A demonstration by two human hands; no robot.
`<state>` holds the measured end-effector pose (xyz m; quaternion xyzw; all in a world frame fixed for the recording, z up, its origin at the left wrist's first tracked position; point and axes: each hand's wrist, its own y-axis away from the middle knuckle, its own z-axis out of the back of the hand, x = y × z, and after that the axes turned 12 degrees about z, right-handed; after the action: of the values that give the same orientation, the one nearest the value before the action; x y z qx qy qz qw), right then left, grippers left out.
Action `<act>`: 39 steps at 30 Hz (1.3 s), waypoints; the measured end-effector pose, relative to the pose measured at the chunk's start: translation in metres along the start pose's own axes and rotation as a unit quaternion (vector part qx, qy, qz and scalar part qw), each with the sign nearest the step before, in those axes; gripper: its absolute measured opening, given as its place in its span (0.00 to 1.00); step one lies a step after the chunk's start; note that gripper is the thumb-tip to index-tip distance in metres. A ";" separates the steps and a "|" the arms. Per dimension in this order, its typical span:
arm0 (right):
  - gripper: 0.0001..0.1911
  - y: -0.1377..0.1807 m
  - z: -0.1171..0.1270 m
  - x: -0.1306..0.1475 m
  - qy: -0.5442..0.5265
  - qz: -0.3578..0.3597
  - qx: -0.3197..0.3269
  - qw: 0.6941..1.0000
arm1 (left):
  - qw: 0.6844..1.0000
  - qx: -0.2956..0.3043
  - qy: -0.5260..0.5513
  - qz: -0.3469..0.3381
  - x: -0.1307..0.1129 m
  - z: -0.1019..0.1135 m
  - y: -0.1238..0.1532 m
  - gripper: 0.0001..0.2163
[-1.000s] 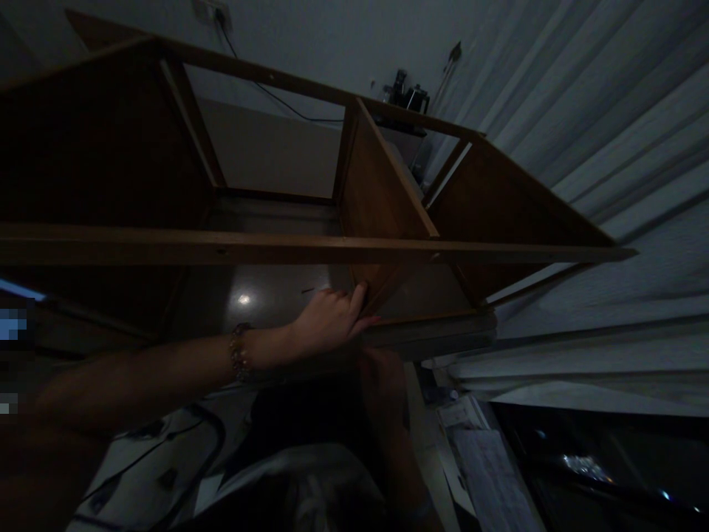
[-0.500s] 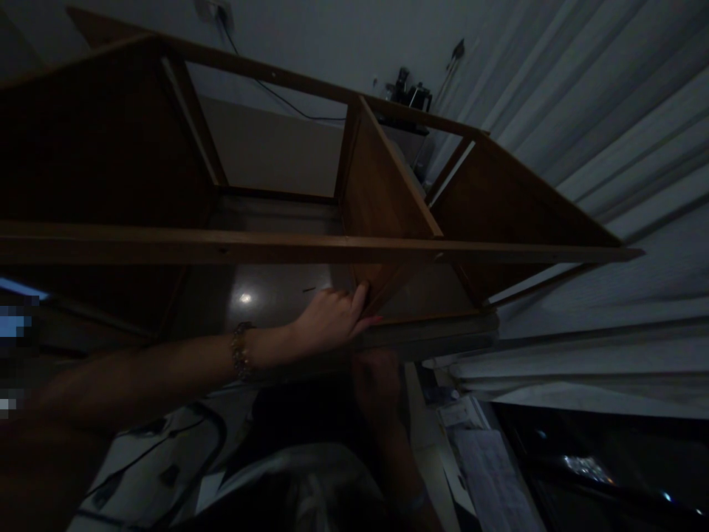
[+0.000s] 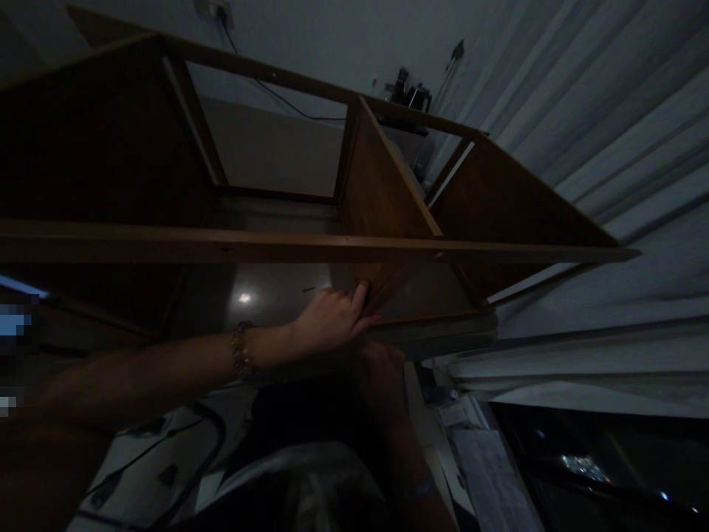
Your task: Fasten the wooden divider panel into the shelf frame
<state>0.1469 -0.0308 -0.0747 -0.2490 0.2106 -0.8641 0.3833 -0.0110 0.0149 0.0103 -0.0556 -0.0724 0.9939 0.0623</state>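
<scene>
A large brown wooden frame (image 3: 277, 246) with upright panels stands across the view. My left hand (image 3: 332, 318), with a bracelet at the wrist, grips the lower front edge of the middle divider panel (image 3: 388, 185). Its fingers lie on the panel's inner side, while the thumb shows in front. Just below it, my right hand (image 3: 383, 373) is curled close to the base's front edge. Dim light and blur hide whatever its fingers may hold. Beside my left hand, a small thin dark piece (image 3: 309, 289) lies on the shiny grey surface (image 3: 266, 284) inside the frame.
A pale curtain (image 3: 609, 148) hangs along the right. Behind the frame, a cord (image 3: 288, 109) runs from a wall socket, and dark appliances (image 3: 410, 94) stand on a small stand. Cables and a dark hose (image 3: 216, 436) lie on the floor at lower left. Papers (image 3: 487, 465) lie at lower right.
My right hand has shifted slightly up and to the right, nearer my left hand. My left hand keeps its place on the divider panel.
</scene>
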 end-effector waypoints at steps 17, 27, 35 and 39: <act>0.06 0.002 -0.023 0.022 -0.083 -0.144 -0.199 0.966 | 1.000 0.023 0.015 0.003 0.000 0.000 0.000 0.29; 0.05 -0.007 -0.006 0.037 -0.177 -0.228 -0.181 0.940 | 1.000 0.016 0.009 0.001 0.000 0.001 0.000 0.27; 0.09 -0.013 0.015 0.043 -0.315 -0.345 -0.094 0.879 | 1.000 0.028 0.012 0.001 0.001 0.003 0.001 0.28; 0.12 -0.014 0.013 0.039 -0.396 -0.373 -0.123 0.830 | 1.000 0.025 0.017 -0.006 0.001 0.003 0.001 0.28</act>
<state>0.1238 -0.0544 -0.0455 -0.6746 0.0361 -0.7357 0.0489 -0.0122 0.0138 0.0133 -0.0701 -0.0464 0.9939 0.0708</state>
